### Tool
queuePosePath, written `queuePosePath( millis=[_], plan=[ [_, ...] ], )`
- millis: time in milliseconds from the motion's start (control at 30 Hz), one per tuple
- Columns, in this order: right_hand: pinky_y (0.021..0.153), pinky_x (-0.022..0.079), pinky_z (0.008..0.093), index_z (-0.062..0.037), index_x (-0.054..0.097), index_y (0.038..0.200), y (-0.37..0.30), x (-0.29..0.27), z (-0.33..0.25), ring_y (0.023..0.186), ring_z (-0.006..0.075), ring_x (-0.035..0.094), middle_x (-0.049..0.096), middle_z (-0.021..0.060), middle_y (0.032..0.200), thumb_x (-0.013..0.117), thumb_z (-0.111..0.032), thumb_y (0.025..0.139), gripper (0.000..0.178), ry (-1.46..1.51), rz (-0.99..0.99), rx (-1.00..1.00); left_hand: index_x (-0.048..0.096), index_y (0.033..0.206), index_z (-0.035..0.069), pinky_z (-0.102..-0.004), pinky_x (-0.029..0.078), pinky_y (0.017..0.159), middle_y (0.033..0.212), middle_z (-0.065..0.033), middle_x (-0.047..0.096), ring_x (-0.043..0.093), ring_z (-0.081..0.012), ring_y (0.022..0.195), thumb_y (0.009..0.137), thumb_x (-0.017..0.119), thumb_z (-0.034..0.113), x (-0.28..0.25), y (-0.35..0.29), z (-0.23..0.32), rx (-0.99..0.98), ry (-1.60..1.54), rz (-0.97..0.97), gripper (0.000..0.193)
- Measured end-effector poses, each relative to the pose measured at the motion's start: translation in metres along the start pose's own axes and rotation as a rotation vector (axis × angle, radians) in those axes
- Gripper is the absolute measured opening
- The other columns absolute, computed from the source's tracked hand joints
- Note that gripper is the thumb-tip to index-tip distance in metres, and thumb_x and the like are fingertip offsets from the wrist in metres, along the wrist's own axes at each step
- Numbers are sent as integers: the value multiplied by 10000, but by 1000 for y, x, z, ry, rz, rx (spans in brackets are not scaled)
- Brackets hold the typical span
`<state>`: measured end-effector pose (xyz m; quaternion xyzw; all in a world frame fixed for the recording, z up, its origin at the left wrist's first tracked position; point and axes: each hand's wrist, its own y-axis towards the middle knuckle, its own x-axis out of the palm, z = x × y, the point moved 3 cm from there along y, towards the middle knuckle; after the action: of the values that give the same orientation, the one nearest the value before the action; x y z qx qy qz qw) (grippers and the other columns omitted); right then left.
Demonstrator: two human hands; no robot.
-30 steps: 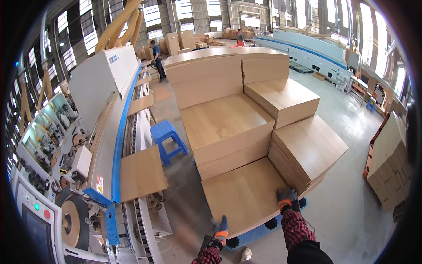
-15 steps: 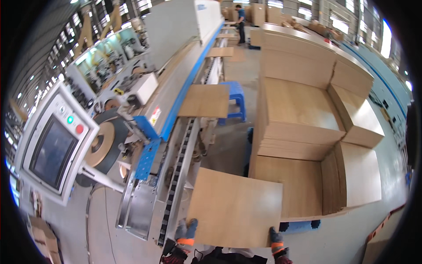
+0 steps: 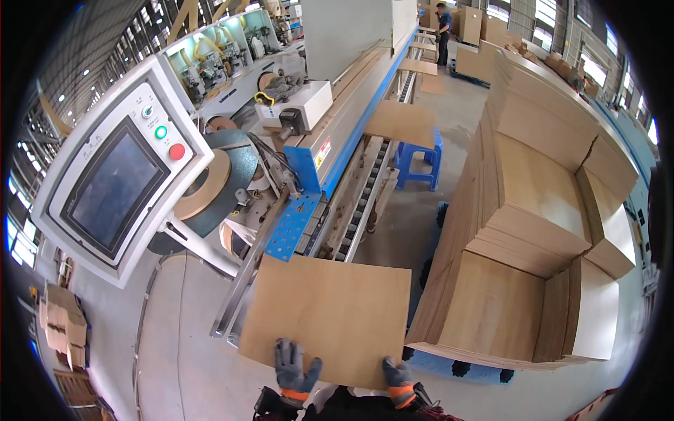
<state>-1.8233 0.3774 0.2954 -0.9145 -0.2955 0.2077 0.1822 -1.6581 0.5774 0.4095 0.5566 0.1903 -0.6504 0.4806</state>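
A flat wood-grain panel [image 3: 333,312] lies in front of me, its far left part over the near end of the machine's feed track [image 3: 354,235]. My left hand [image 3: 295,370], in a grey glove with an orange cuff, rests on the panel's near edge with fingers spread flat on its top face. At the near right corner my right hand [image 3: 398,382], gloved alike, grips the edge; its fingers underneath are hidden. The panel's far left corner meets a blue perforated plate [image 3: 293,226] on the machine.
A control screen on an arm [image 3: 116,186] stands left, beside a reel of edge banding [image 3: 203,184]. Stacked panels [image 3: 502,302] rise on the right. Another panel [image 3: 401,123] sits farther up the track, near a blue stool [image 3: 420,161]. A person [image 3: 443,34] stands far back.
The panel has shifted left, away from the stacks and onto the track's near end. My left hand has moved from gripping its left edge to lying flat on top. The view has turned left.
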Motion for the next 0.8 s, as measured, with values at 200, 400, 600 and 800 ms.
queuePosePath(
  millis=[200, 400, 600, 800],
  plan=[
    [617, 474, 379, 30, 609, 882, -6, 46, -32, 707, 307, 634, 641, 192, 753, 606, -380, 801, 418, -80, 126, -71, 532, 1058, -18, -537, 274, 993, 1231, -249, 413, 352, -449, 1175, 728, 611, 393, 17, 40, -2, 85, -68, -9, 533],
    [544, 439, 366, 18, 604, 784, 49, 43, -64, 596, 273, 594, 606, 180, 655, 601, -392, 811, 411, -38, 152, -118, 528, 983, -14, -532, 317, 960, 1145, -202, 449, 391, -420, 1119, 727, 618, 386, 42, 104, 7, 146, -122, 43, 484],
    [506, 385, 374, 4, 596, 717, 106, 47, -80, 539, 163, 486, 541, 100, 567, 598, -432, 803, 445, -96, 222, 11, 527, 972, -21, -517, 320, 964, 1095, -198, 483, 414, -412, 1094, 724, 616, 384, 69, 154, 17, 221, -117, 90, 483],
    [707, 455, 395, 28, 634, 887, 167, 44, -115, 799, 374, 610, 637, 218, 791, 545, -472, 786, 518, -142, 218, 49, 523, 969, -28, -493, 312, 967, 1090, -201, 485, 397, -390, 1115, 762, 596, 357, 94, 205, 37, 246, -173, 66, 444]
  ],
)
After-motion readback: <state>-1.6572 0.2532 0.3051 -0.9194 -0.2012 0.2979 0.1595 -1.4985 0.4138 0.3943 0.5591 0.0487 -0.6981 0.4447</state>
